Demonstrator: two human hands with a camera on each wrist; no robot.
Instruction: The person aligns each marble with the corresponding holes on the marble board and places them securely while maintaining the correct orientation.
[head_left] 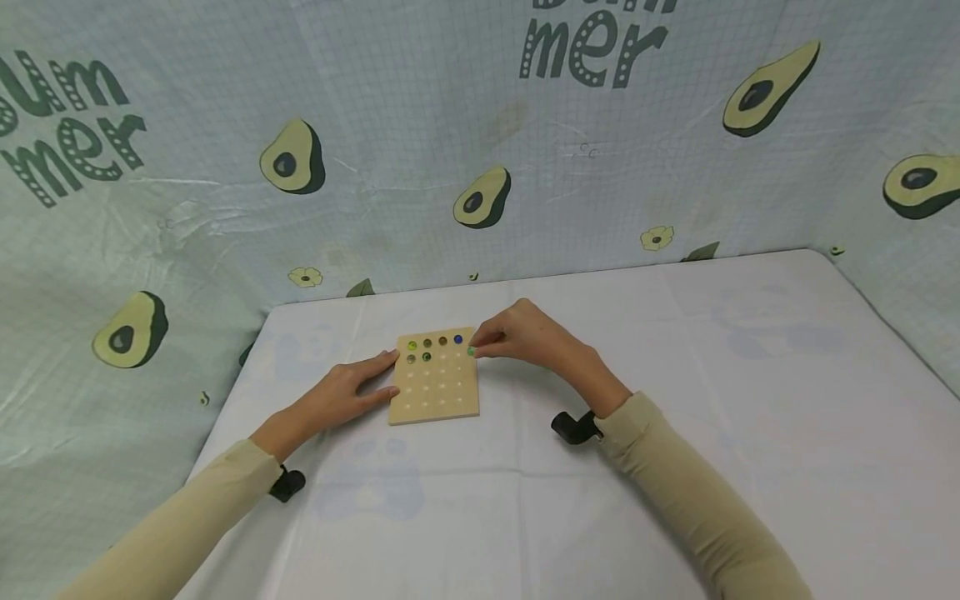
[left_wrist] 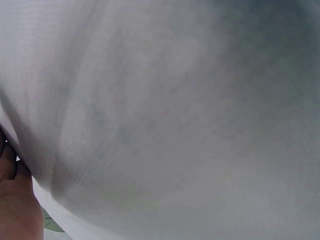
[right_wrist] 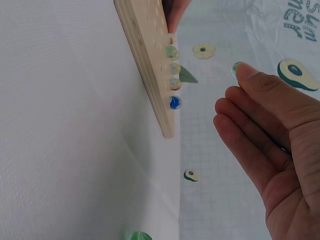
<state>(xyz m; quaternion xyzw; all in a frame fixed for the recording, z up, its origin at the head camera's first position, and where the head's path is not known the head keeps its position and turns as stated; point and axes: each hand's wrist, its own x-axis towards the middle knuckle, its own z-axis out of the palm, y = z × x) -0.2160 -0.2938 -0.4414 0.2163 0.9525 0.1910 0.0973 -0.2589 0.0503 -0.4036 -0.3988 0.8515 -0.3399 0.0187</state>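
In the head view a square wooden board [head_left: 432, 414] with rows of round hollows lies on the white cloth. Glass marbles fill its top row, among them a blue marble [head_left: 458, 339] at the right end, and two more sit in the second row. My right hand [head_left: 528, 335] pinches a green marble [head_left: 471, 351] between thumb and fingertip beside the board's upper right edge; the right wrist view shows this marble [right_wrist: 236, 69] raised clear of the others. Thumb and straight fingers of my left hand [head_left: 347, 393] touch the board's left edge.
Another green marble [right_wrist: 138, 236] shows at the bottom of the right wrist view. A cloth with avocado prints [head_left: 480, 197] hangs behind the table [head_left: 675, 375]. Black wrist cameras stick out below both cuffs. White cloth fills most of the left wrist view.
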